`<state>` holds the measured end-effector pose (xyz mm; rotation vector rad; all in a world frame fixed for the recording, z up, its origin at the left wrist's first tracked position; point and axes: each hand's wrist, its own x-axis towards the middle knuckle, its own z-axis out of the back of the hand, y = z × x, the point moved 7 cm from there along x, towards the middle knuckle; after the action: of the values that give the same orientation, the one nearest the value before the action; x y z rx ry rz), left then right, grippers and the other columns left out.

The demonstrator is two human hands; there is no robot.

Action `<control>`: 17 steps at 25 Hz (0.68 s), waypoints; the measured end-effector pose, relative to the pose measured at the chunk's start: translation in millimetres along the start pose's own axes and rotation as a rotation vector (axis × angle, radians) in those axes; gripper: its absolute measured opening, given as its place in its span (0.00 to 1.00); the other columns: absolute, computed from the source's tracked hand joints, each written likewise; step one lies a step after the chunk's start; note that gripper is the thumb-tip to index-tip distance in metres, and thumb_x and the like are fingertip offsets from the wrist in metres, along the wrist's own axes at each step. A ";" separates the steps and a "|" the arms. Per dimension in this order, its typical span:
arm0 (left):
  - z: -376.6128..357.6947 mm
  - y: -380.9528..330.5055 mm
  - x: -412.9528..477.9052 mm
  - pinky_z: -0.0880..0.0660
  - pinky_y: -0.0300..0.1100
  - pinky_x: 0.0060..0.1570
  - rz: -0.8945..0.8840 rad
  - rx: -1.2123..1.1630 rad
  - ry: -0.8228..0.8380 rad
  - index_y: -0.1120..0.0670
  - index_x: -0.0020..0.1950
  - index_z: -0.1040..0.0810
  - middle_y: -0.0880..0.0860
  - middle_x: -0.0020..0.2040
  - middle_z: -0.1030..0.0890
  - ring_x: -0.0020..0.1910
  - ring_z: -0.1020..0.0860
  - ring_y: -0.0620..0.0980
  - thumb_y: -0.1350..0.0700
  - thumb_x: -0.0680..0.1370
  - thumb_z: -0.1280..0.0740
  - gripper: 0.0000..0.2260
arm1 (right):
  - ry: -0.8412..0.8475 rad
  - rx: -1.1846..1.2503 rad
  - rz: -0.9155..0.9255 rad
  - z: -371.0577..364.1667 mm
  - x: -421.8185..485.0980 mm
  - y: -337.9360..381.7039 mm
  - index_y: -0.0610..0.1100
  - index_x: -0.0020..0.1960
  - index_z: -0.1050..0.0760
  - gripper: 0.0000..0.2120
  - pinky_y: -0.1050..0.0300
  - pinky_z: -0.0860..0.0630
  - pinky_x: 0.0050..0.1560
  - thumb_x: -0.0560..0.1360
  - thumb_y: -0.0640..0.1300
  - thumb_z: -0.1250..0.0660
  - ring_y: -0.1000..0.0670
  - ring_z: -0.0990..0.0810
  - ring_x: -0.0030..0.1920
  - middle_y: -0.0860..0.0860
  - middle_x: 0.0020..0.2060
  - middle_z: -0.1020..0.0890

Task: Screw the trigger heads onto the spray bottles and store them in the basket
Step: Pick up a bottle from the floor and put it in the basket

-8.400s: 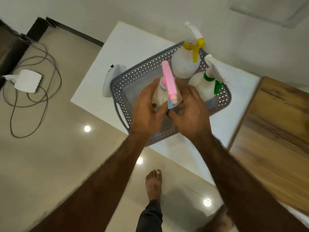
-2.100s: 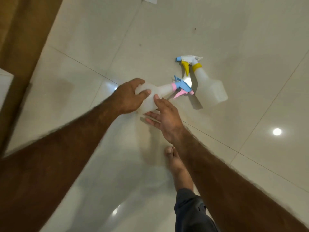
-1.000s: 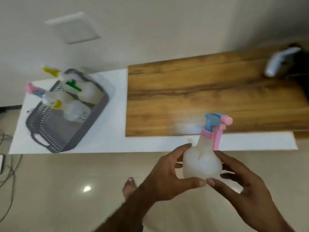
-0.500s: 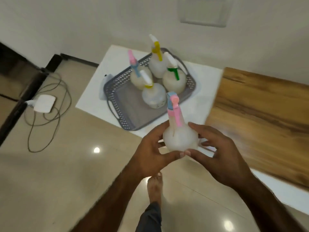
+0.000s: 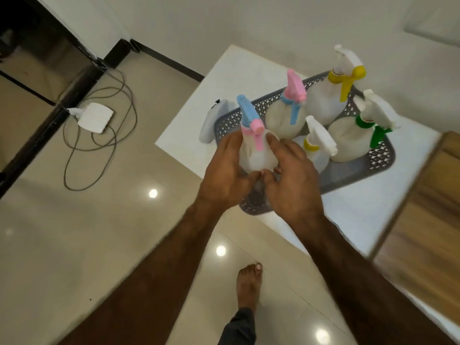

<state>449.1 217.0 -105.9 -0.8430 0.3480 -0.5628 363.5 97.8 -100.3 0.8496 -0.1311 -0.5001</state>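
Note:
A white spray bottle (image 5: 256,153) with a blue and pink trigger head stands upright between my two hands, over the near left part of the grey basket (image 5: 353,175). My left hand (image 5: 224,180) wraps its left side and my right hand (image 5: 291,180) its right side. Whether its base touches the basket floor is hidden by my hands. Several other bottles stand in the basket: a pink-and-blue-headed bottle (image 5: 286,118), a tall yellow-collared bottle (image 5: 326,100), a green-triggered bottle (image 5: 351,138) and a small white-headed bottle (image 5: 316,150).
The basket sits on a white tabletop (image 5: 239,78), with a wooden surface (image 5: 428,220) to its right. A white object (image 5: 214,123) lies beside the basket's left end. On the tiled floor lie a white adapter (image 5: 95,117) with looped cables, and my bare foot (image 5: 249,285).
My hands carried the blue-and-pink-headed bottle forward from in front of the table to the basket's near left part. The view has moved closer to the basket.

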 end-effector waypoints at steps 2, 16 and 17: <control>0.9 8.8 19.5 0.26 0.41 0.70 0.003 0.103 -0.031 0.60 0.76 0.26 0.58 0.70 0.19 0.68 0.23 0.50 0.44 0.73 0.25 0.36 | 0.002 -0.115 -0.030 -13.2 21.2 3.1 0.49 0.81 0.35 0.31 0.43 0.21 0.66 0.79 0.41 0.32 0.42 0.22 0.66 0.46 0.71 0.25; -10.2 42.7 21.7 0.30 0.55 0.80 0.088 0.200 -0.180 0.59 0.81 0.30 0.59 0.77 0.23 0.77 0.26 0.59 0.43 0.77 0.25 0.37 | 0.009 -0.073 -0.067 -35.0 18.4 -11.1 0.46 0.80 0.33 0.27 0.46 0.24 0.68 0.81 0.41 0.35 0.40 0.23 0.69 0.44 0.72 0.25; -9.6 37.3 6.4 0.30 0.56 0.80 0.074 0.221 -0.212 0.60 0.81 0.30 0.59 0.78 0.24 0.78 0.27 0.60 0.43 0.77 0.26 0.37 | 0.005 -0.078 -0.038 -29.7 3.9 -11.4 0.44 0.78 0.31 0.27 0.45 0.24 0.68 0.80 0.39 0.33 0.40 0.23 0.69 0.43 0.71 0.24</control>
<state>461.7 227.4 -141.4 -0.6664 0.1196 -0.4291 371.8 110.1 -128.8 0.7786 -0.0901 -0.5357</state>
